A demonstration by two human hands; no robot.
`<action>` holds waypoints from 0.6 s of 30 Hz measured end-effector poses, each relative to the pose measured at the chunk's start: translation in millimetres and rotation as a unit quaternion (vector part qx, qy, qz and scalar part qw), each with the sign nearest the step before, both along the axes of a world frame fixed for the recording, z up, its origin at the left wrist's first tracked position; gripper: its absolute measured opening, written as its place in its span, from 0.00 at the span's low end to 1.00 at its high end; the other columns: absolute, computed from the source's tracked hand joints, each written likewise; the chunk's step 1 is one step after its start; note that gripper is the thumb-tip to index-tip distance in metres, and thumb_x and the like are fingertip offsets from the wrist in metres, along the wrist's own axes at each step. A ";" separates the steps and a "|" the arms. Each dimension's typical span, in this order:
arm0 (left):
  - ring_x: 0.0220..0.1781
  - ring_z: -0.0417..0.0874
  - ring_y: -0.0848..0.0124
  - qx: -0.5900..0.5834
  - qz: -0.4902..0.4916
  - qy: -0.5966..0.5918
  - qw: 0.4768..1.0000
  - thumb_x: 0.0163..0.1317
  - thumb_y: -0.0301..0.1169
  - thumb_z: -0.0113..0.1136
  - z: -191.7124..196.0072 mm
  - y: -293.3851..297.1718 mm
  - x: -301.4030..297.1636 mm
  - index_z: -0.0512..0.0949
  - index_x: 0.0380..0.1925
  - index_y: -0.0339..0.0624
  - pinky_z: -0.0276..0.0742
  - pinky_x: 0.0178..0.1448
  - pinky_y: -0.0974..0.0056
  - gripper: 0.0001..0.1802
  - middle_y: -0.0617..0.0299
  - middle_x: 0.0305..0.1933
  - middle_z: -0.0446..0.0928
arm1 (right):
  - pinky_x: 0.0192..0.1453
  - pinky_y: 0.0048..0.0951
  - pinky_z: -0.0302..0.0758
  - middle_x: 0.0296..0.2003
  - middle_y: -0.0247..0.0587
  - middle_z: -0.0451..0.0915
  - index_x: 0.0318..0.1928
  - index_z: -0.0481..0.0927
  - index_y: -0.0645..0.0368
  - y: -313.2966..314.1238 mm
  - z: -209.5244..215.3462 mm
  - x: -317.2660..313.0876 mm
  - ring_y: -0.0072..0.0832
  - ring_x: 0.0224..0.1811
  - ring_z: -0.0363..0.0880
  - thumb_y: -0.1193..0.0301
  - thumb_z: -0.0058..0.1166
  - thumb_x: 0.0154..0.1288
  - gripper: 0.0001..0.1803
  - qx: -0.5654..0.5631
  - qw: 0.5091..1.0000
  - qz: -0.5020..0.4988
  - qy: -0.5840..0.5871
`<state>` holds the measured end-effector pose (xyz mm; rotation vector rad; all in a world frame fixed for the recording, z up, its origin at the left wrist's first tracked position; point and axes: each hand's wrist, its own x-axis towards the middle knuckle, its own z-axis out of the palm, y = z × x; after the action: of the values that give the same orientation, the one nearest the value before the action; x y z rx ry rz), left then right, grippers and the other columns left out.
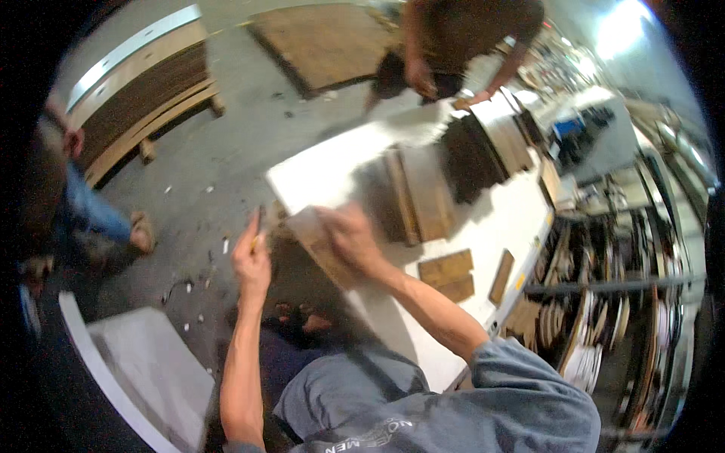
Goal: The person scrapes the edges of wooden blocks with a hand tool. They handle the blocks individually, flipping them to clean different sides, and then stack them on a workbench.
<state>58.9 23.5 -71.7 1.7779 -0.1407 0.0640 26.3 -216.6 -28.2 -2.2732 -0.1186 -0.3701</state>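
Observation:
My left hand is raised to the left of the white table, closed round a slim, dark hand tool with a bit of yellow by the fingers. What kind of tool it is does not show clearly. My right hand lies blurred across a thin panel at the table's near left corner. Its fingers are stretched out over the pale top face, and the panel's brown edge faces me. Just beyond that hand, stacked panels with brown edges rest on the table.
Two brown wooden pieces and a narrower strip lie on the table. Across it, a person handles more panels. Another person stands at left near stacked boards. Crowded racks line the right side; scraps litter the floor.

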 end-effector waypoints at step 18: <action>0.34 0.78 0.70 0.068 -0.044 0.072 0.994 0.78 0.23 0.50 22.4 62.2 -166.5 0.73 0.74 0.39 0.77 0.38 0.66 0.26 0.53 0.48 0.82 | 0.54 0.42 0.74 0.43 0.47 0.81 0.65 0.84 0.50 7.4 -0.3 -9.2 0.41 0.49 0.75 0.66 0.67 0.68 0.25 -0.066 0.995 -0.071 0.025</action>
<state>-107.6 85.7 -49.3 1.9038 -0.1216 -0.1412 17.1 -209.2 -28.5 -2.4276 0.0450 -0.3896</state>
